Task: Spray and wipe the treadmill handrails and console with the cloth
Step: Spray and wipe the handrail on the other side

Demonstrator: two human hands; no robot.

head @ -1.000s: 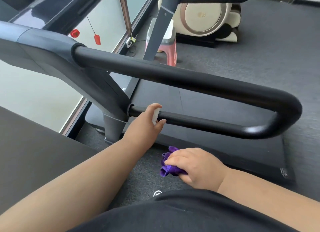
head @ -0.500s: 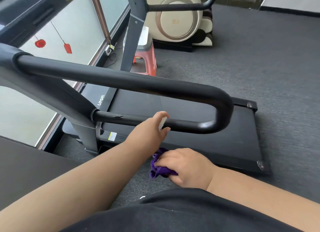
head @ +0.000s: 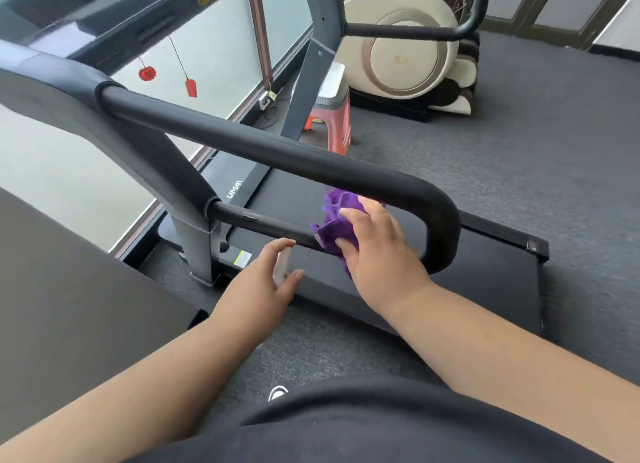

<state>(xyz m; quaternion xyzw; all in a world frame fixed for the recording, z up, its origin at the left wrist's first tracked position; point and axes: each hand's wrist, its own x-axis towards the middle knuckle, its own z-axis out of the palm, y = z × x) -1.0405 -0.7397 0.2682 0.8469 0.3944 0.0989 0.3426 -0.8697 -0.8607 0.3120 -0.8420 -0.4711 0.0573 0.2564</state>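
Observation:
The treadmill's black looped handrail (head: 263, 147) runs from the upright at left to a bend at right, with a thinner lower bar (head: 263, 225) beneath it. My right hand (head: 377, 251) grips a purple cloth (head: 337, 217) and presses it against the lower bar near the bend. My left hand (head: 266, 282) holds a small white spray bottle (head: 281, 265) between thumb and fingers, just below the lower bar and left of the cloth. The console (head: 86, 16) shows blurred at the top left.
The treadmill deck (head: 485, 279) lies below the rail on grey carpet. A pink stool (head: 334, 116) and a cream machine (head: 405, 47) stand behind. A second black rail (head: 415, 31) crosses at the top. A window (head: 214, 64) with red hanging tags is at left.
My right hand has risen from near my lap and brought the purple cloth onto the lower bar. My left hand with the bottle has dropped slightly below the bar. The view shifted.

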